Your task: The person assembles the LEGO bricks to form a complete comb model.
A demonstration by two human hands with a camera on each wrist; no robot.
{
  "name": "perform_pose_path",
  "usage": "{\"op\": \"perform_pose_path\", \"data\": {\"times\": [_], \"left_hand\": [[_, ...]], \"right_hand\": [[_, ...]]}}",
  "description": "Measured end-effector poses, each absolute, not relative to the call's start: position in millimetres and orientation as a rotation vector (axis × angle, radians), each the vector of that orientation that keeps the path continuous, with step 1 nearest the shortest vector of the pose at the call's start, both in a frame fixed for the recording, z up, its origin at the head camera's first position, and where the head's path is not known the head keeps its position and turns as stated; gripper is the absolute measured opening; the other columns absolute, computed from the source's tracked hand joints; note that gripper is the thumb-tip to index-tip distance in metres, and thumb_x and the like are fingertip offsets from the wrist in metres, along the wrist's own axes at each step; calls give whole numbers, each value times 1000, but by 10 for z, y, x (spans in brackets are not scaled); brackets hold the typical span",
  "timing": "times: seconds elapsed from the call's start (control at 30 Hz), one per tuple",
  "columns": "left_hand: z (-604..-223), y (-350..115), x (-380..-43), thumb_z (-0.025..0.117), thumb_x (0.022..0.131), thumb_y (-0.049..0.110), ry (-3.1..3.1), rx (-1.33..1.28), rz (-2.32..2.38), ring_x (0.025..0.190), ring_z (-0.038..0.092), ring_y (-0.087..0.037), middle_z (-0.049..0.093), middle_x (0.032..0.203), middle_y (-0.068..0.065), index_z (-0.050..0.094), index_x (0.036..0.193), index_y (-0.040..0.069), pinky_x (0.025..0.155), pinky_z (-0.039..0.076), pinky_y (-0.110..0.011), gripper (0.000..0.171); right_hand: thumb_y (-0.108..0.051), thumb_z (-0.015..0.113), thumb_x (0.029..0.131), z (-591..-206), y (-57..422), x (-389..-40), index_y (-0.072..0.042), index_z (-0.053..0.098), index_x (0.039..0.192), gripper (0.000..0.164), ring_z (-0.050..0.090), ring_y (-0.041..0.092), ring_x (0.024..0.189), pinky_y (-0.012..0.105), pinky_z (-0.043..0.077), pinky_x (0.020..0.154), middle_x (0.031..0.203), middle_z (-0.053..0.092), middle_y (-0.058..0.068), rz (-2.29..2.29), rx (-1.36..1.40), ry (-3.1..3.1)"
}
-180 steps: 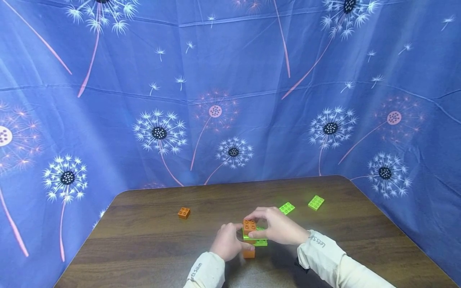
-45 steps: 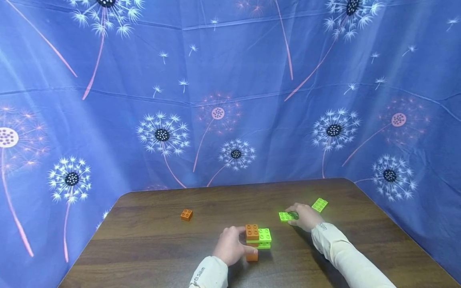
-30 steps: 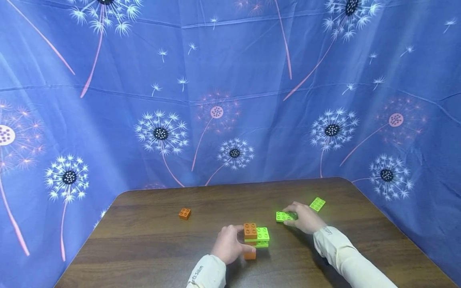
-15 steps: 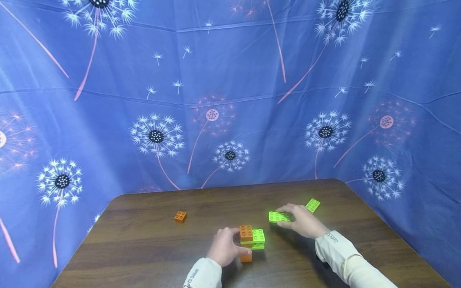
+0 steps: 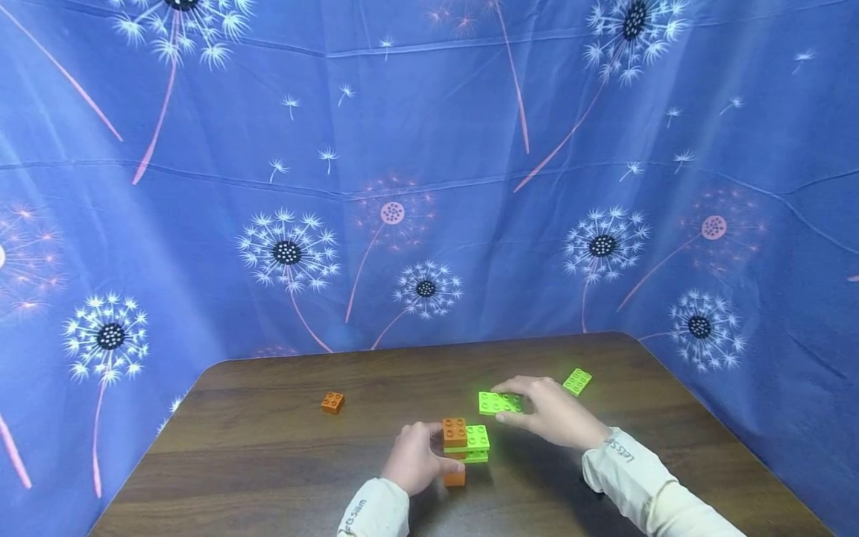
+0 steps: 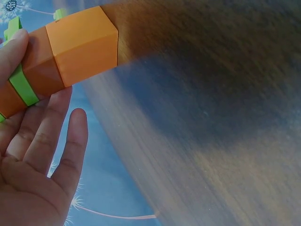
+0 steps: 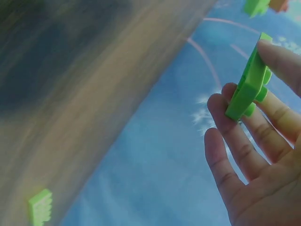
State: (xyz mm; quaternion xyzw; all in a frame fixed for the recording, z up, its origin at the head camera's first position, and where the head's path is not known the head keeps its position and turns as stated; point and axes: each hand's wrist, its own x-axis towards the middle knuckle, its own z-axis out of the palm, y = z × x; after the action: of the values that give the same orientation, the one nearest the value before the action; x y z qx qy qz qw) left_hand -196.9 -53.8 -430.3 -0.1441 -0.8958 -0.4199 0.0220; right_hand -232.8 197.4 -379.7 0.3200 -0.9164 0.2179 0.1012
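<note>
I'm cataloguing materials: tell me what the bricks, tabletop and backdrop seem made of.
Orange bricks and green bricks: probably molded plastic, smooth and fairly glossy, judging by crisp edges, even color and round studs.
Tabletop: wood or wood-look laminate, soft sheen; grain streaks show, but don't settle which.
Backdrop: likely printed fabric, faint sheen, given its creases and soft folds.

Dandelion-print blue cloth [image 5: 470, 246] — apparently wooden table [image 5: 268, 447].

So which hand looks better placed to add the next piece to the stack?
Probably the right hand: it pinches a green plate near the stack, while the left hand grips the stack itself and so seems better suited to steadying it.
</note>
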Motion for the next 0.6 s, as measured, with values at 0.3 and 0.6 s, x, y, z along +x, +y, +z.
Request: {"op": "perform_pose_path", "data": {"times": [0.3, 0.6], "left_hand": [[-4317, -541, -1993, 94, 68, 16, -2815, -429, -1326, 92, 68, -33, 73, 96, -11, 73, 113, -3, 86, 55, -55, 53], [-4302, -532, -1992, 93, 69, 14, -2818, -418, -1339, 97, 70, -36, 74, 102, -17, 71, 114, -7, 88, 55, -56, 54]], "right_hand": [[-34, 75, 92, -3654, 1831, -2165, -13, 71, 124, 38, 68, 16, 102, 42, 56, 89, 118, 73, 0, 644, 1046, -2664], [-33, 74, 93, -3607, 1745, -2094, -13, 72, 123, 36, 68, 16, 105, 41, 55, 90, 118, 72, -3, 665, 1131, -2636]]}}
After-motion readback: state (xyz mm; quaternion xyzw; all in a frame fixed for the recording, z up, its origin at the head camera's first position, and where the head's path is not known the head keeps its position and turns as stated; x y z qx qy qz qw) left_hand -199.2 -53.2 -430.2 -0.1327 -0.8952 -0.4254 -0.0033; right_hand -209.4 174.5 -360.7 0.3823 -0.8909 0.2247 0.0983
